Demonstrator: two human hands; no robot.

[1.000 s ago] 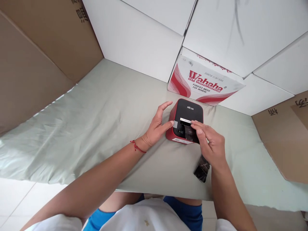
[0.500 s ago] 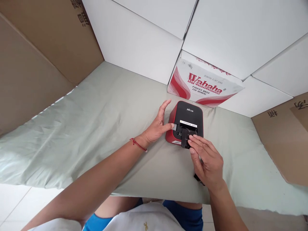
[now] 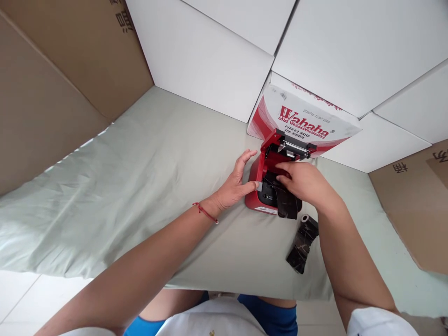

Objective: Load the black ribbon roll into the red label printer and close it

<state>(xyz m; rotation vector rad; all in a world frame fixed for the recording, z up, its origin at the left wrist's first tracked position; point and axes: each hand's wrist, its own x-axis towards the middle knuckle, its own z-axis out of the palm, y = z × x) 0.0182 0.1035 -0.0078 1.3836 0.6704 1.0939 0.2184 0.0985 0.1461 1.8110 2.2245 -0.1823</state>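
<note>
A small red and black label printer (image 3: 255, 200) sits on the cloth with its lid (image 3: 296, 148) raised. My left hand (image 3: 238, 181) is at its left side, fingers spread, thumb on the grey tab (image 3: 259, 186). Inside the red compartment reaches my right hand (image 3: 304, 179), its index finger and thumb apart. Below them a dark strip (image 3: 287, 203) hangs over the printer's front edge. The inner part of the strip is partly hidden. Close to my right forearm, a dark roll (image 3: 303, 242) with a pale core lies on the cloth.
A white and red Wahaha carton (image 3: 308, 119) stands right behind the printer. White panels (image 3: 206, 60) rise at the back. Brown cardboard boxes (image 3: 80, 56) flank both sides. Pale green cloth (image 3: 157, 149) covers the surface, whose front edge is by my legs.
The printer's lid has swung up from closed. My right hand has moved from the strip at the front into the compartment. The dark roll is now uncovered. My left hand stays at the tab.
</note>
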